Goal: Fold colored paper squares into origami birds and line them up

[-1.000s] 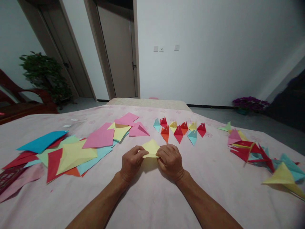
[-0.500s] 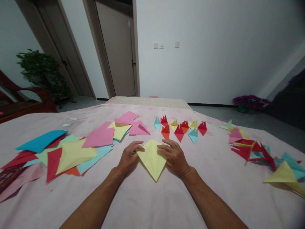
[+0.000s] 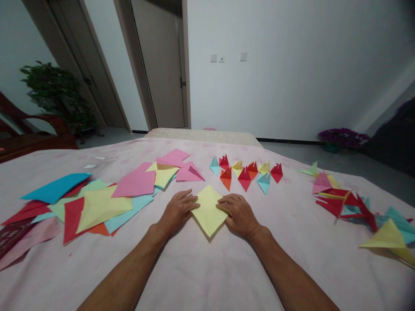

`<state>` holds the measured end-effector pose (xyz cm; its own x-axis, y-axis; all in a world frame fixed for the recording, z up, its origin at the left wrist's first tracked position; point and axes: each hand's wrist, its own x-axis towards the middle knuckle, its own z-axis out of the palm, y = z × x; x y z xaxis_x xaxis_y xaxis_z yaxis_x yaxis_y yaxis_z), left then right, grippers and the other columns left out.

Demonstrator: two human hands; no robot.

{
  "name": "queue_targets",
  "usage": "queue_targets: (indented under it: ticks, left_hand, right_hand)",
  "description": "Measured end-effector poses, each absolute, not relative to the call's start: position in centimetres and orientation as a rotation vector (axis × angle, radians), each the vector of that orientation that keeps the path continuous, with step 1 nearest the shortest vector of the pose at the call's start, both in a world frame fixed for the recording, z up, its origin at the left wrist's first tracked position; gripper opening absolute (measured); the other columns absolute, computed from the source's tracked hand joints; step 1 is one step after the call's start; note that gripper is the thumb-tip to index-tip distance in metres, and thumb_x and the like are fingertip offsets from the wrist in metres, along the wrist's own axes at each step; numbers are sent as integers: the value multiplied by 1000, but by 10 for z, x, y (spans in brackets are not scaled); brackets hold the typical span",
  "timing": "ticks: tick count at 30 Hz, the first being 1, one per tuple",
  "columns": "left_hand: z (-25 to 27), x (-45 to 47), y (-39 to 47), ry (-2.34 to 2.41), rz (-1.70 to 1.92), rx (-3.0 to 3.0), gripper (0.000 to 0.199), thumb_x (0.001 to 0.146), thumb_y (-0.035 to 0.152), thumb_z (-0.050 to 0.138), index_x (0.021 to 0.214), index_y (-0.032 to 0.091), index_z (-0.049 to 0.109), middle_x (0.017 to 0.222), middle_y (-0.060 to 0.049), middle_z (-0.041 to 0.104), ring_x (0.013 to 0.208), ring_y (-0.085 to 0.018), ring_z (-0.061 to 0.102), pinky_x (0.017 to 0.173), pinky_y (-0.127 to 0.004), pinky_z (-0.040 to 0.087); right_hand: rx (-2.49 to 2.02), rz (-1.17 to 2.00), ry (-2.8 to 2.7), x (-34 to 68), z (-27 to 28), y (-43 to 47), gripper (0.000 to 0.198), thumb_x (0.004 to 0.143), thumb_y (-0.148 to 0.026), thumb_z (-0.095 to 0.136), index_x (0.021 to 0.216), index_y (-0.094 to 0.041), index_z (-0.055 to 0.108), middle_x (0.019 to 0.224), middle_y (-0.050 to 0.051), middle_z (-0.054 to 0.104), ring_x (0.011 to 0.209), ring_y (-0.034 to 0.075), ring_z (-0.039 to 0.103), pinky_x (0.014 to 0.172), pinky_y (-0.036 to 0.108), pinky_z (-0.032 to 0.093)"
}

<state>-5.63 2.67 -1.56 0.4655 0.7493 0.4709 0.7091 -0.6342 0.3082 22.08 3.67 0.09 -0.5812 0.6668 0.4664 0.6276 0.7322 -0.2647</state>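
Item: one pale-yellow paper sheet, diamond-shaped and creased [image 3: 209, 222], lying on the pink-and-white floral tablecloth [image 3: 207, 276], mid-width, well short of the far edge; one corner points at me, the opposite corner at the far edge.

My left hand [image 3: 177, 211]: unclenched, fingers extended, tips resting on the sheet's left corner. My right hand [image 3: 241, 216]: likewise unclenched, tips on the right corner. Whether either thumb reaches beneath, I cannot tell.

Change: one second ago I had the sheet folded and pinched between both hands; now it lies unfolded. Half a second ago my right index finger stood raised; it is now lowered beside the others.

Far side, right of centre: nine small folded paper birds [image 3: 244, 179] in light blue, red, orange and yellow, set in two uneven rows.

Left portion: overlapping loose paper, including a bright-blue sheet [image 3: 56, 188], a large yellow sheet [image 3: 103, 207] and a pink sheet [image 3: 135, 180].

Along the right edge: larger folded paper shapes, among them a yellow pointed one [image 3: 385, 235] and a red one [image 3: 361, 211].

Beyond the far edge: a cream-topped surface [image 3: 207, 136].
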Motion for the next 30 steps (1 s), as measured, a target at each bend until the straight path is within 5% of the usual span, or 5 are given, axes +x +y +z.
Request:
queue_targets:
  ticks: [11,18,30]
  left_hand:
    - [-18,-63,36,1438,1007,2198,13,81,21,67,88,27,76,114,-2,72,123,-26,57,107,-50,41]
    - [-18,-67,38,1455,1029,2058,7,79,23,68,78,25,75,113,-4,72,123,-27,56,107,-53,39]
    - [-16,-75,35,1512,1033,2263,19,83,13,58,82,25,72,111,-4,73,121,-24,59,111,-54,33]
  right_hand:
    - [-1210,140,-2254,223,4,40,14,80,-16,61,73,-23,71,78,1,66,80,18,53,76,31,36]
    - [-1268,179,-2236,232,-2,51,25,91,-32,57,70,-21,66,78,1,66,77,17,54,72,30,38]
    - [-1185,196,-2227,230,0,48,11,80,-19,64,70,-21,66,78,0,66,80,17,54,77,31,38]
